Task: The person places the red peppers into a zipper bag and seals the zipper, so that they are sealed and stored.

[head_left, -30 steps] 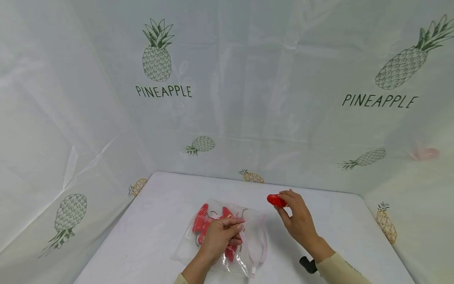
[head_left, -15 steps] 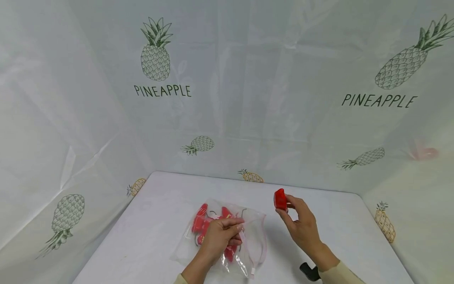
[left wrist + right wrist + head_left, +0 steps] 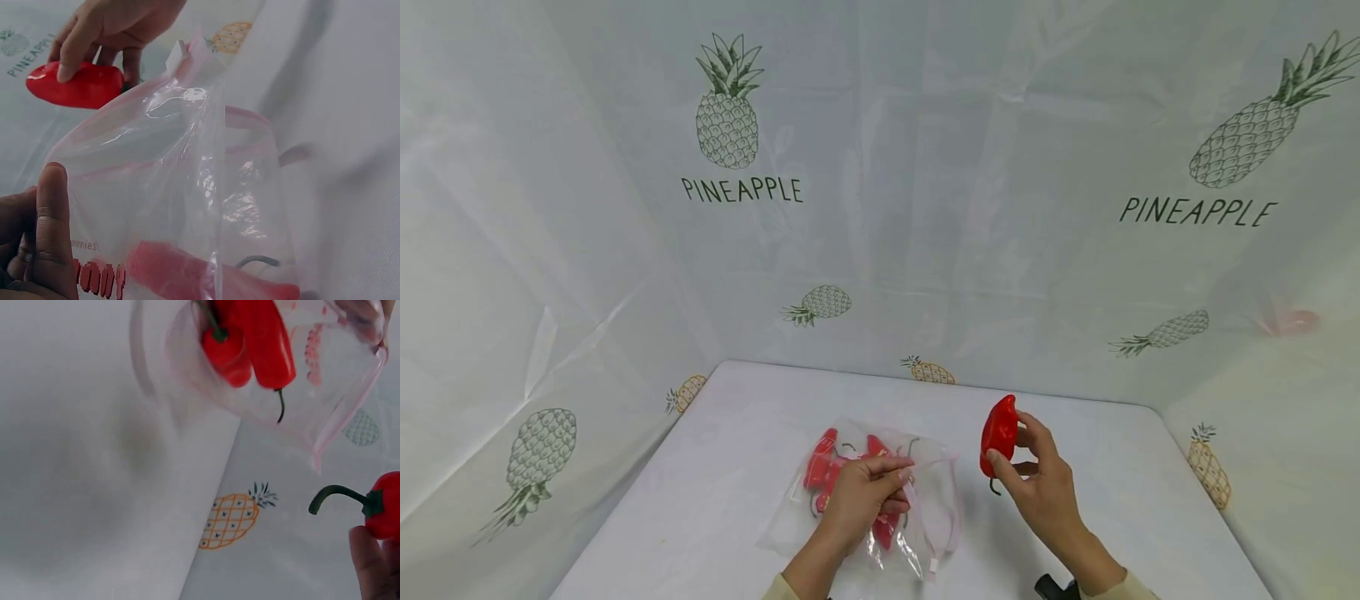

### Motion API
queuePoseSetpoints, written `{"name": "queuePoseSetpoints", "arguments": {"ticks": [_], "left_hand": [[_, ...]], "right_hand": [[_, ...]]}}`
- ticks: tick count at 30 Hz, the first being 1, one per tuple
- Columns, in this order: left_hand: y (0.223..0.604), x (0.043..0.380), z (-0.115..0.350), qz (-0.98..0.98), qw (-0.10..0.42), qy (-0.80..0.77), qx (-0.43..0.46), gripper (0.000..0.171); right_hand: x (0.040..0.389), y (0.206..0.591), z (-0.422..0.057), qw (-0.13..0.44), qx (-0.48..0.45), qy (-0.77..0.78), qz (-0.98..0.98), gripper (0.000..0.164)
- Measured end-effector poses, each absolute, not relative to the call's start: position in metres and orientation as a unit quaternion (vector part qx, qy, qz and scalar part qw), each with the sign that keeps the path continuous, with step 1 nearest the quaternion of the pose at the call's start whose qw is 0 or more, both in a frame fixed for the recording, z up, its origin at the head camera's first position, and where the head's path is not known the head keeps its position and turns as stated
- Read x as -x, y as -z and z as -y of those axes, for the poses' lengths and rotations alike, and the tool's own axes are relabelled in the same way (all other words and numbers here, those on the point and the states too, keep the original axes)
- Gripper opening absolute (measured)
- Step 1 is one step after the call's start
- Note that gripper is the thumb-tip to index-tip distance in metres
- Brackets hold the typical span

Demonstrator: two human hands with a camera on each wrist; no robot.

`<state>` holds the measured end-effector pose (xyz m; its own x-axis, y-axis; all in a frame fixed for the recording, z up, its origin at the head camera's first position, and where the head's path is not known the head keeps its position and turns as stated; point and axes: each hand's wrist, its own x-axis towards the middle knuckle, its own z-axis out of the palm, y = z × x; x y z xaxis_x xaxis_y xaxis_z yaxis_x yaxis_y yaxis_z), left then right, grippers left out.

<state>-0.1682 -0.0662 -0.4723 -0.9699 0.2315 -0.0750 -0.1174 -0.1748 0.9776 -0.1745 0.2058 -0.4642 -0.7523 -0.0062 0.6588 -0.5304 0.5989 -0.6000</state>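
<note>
A clear zip bag point(image 3: 937, 508) with a pink-edged mouth and several red peppers point(image 3: 820, 460) inside lies on the table. My left hand point(image 3: 856, 504) pinches the bag near its mouth, and the mouth gapes toward the right. To the right of the bag, my right hand point(image 3: 1043, 493) holds one red pepper point(image 3: 1000, 435) above the table between thumb and fingers. That pepper stands nearly upright, its curved green stem point(image 3: 340, 495) pointing down in the head view. The left wrist view shows a white zip slider point(image 3: 177, 57) on the bag's edge.
The white table point(image 3: 730, 450) is bordered by a pale curtain point(image 3: 925, 208) printed with pineapples. A black object point(image 3: 1054, 588) shows at the right forearm. Something reddish point(image 3: 1292, 322) appears faintly at the right of the curtain.
My right hand has turned the red pepper from lying sideways to nearly upright, stem down, and shifted slightly right. The left hand keeps its pinch on the bag, almost unmoved.
</note>
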Motion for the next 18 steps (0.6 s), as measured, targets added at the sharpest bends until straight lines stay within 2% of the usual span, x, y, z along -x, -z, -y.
{"name": "queuePoseSetpoints", "arguments": {"ticks": [7, 18], "left_hand": [[0.472, 0.169, 0.066, -0.633, 0.11, -0.765, -0.047, 0.036], [0.468, 0.169, 0.065, -0.636, 0.099, -0.764, -0.041, 0.034]], "right_hand": [[0.157, 0.455, -0.195, 0.181, -0.074, -0.478, 0.856, 0.066], [0.146, 0.449, -0.179, -0.025, -0.003, -0.559, 0.829, 0.062]]}}
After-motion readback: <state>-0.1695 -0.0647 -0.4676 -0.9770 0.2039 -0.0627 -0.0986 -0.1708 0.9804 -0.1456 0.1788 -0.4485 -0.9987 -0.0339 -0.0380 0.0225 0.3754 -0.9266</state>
